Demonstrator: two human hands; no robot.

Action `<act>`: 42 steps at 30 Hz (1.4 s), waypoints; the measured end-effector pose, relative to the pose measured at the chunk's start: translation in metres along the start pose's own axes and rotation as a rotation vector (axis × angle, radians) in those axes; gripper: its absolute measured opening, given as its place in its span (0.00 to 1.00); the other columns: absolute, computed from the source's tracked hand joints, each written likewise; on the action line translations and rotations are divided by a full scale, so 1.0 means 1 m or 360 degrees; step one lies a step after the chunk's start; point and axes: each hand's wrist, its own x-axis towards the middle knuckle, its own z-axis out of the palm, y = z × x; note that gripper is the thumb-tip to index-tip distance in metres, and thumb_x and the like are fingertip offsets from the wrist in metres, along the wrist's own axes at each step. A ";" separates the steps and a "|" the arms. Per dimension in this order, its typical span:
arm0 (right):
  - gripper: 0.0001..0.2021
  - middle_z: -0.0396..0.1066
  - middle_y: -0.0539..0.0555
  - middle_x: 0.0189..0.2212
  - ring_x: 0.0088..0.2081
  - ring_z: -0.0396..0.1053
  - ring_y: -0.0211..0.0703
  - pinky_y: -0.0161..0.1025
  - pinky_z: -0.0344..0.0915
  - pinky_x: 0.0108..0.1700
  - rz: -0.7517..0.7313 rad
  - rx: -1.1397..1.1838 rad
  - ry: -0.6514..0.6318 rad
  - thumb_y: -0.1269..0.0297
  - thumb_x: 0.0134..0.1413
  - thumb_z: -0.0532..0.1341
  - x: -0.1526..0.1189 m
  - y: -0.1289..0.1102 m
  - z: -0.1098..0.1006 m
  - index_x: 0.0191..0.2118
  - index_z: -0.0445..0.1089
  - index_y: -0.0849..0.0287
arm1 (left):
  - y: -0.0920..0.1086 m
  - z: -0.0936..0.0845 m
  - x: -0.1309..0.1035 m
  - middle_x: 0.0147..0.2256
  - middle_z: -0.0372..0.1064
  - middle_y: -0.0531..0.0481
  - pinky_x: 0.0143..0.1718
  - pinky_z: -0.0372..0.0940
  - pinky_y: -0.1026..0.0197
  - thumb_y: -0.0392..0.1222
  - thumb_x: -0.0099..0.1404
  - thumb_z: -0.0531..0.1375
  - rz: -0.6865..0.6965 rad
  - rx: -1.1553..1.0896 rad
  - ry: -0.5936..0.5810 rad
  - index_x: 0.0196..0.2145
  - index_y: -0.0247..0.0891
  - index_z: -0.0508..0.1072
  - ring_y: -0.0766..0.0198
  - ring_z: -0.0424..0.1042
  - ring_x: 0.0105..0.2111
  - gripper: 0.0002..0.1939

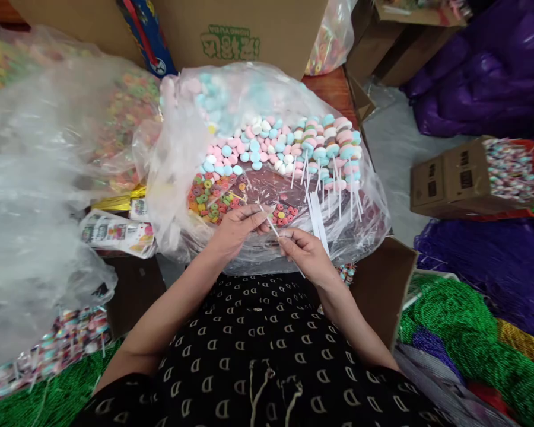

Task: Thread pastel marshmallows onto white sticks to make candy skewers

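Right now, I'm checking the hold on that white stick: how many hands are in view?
2: the left hand near the upper end of the white stick, the right hand lower along it.

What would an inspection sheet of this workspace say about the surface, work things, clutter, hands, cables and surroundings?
Surface: clear plastic, crumpled, spread in front of the person.
Work things: a thin white stick; pink, blue and white candies; small colored rings; stacked skewers at the right.
Clutter: bulky bags and printed labels at the left.
Hands: right hand pinches the stick; left hand is at its upper end, exact grip unclear.
Cables: nothing seen.
Surroundings: large carton behind; filled box and green strands at the right.
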 end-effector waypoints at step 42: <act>0.12 0.68 0.58 0.22 0.29 0.66 0.51 0.46 0.54 0.34 -0.0591 -0.1362 0.0367 0.63 0.58 0.58 0.205 -0.016 0.050 0.23 0.65 0.51 | 0.059 -0.051 0.078 0.57 0.71 0.32 0.51 0.71 0.54 0.30 0.75 0.53 0.0165 0.2396 0.0311 0.55 0.31 0.75 0.48 0.75 0.55 0.16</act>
